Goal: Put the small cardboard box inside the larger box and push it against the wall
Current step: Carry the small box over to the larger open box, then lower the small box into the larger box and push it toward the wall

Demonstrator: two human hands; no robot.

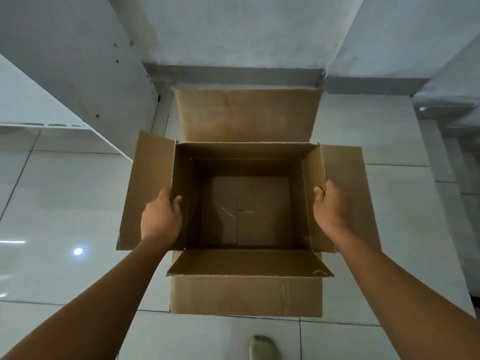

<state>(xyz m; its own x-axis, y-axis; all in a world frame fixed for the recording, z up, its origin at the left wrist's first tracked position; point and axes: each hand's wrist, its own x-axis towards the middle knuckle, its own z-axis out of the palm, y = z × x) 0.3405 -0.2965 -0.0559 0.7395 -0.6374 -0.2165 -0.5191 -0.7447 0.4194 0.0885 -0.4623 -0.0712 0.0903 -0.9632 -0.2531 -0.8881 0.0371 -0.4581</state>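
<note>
Open cardboard box [246, 203] at frame centre on pale tiled floor [65, 203], far flap against the wall [233, 35], left hand [161, 216] grasping its left rim, right hand [330, 206] grasping its right rim, smaller box seemingly nested inside

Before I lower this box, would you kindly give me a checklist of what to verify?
1. Left hand grips the small box by its left side: ok.
2. Right hand grips its right side: ok.
3. Small box is empty: ok.
4. Small box lines up over the larger box: looks ok.
5. Inside of the larger box is free: cannot tell, hidden.
6. Larger box sits against the wall: cannot tell; only its far flap reaches there.
</note>
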